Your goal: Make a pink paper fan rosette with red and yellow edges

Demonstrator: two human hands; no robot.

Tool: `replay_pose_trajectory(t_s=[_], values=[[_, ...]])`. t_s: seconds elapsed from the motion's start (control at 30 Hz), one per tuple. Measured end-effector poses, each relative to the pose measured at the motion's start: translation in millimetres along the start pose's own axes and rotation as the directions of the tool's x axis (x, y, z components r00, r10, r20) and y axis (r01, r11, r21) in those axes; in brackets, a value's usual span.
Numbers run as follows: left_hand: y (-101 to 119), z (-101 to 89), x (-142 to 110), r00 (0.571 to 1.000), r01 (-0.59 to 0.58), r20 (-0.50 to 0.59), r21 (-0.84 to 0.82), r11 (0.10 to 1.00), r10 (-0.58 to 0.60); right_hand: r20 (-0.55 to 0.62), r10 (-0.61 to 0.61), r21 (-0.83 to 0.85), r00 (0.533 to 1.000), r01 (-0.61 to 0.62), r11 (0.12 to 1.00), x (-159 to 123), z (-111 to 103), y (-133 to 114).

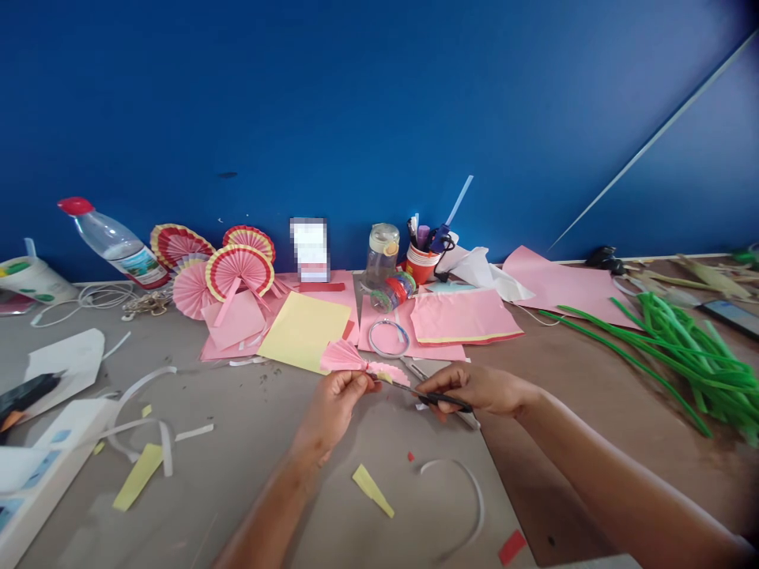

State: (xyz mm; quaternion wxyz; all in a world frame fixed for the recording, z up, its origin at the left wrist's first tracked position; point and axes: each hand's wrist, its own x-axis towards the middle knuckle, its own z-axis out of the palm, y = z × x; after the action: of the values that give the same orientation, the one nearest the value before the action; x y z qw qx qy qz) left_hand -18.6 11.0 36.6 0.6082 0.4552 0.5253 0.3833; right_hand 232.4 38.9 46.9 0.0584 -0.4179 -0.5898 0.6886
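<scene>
My left hand [347, 389] pinches a pleated pink paper piece [344, 356], which fans out on both sides of the fingers. A bit of yellow shows at its middle. Black-handled scissors [446, 401] are in my right hand [466, 386], their blades pointing left and reaching the paper by my left fingertips. How far the blades are apart is too small to tell. Beneath the scissors lies a long thin grey tool [471, 419], partly hidden by my hand. Just behind, a yellow sheet [305, 328] and pink sheets [468, 314] lie on the table.
Finished-looking paper fans [240, 273] stand at the back left beside a tilted bottle [122, 249]. A jar [383, 249], a red cup [422, 265] of pens and a wire ring [388, 338] sit centrally. Green pipe cleaners [681, 356] lie right; a power strip [50, 466] lies left.
</scene>
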Motion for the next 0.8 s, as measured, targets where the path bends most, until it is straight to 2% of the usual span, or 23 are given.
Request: replay_pose_trajectory(t_s=[0.43,0.63,0.8], values=[[-2,-0.4,1,0.99,-0.111,-0.069,0.175,0.978,0.125,-0.042,0.004,0.025,0.999,-0.003,1.0,5,0,6],[-5,-1.6,2,0.989,-0.123,-0.063,0.195,0.973,0.137,-0.051,-0.008,-0.032,0.999,0.006,0.999,3,0,0],[-6,-1.3,2,0.989,-0.125,-0.057,0.185,0.975,0.138,-0.065,-0.011,-0.017,0.998,0.01,1.0,2,2,-4]])
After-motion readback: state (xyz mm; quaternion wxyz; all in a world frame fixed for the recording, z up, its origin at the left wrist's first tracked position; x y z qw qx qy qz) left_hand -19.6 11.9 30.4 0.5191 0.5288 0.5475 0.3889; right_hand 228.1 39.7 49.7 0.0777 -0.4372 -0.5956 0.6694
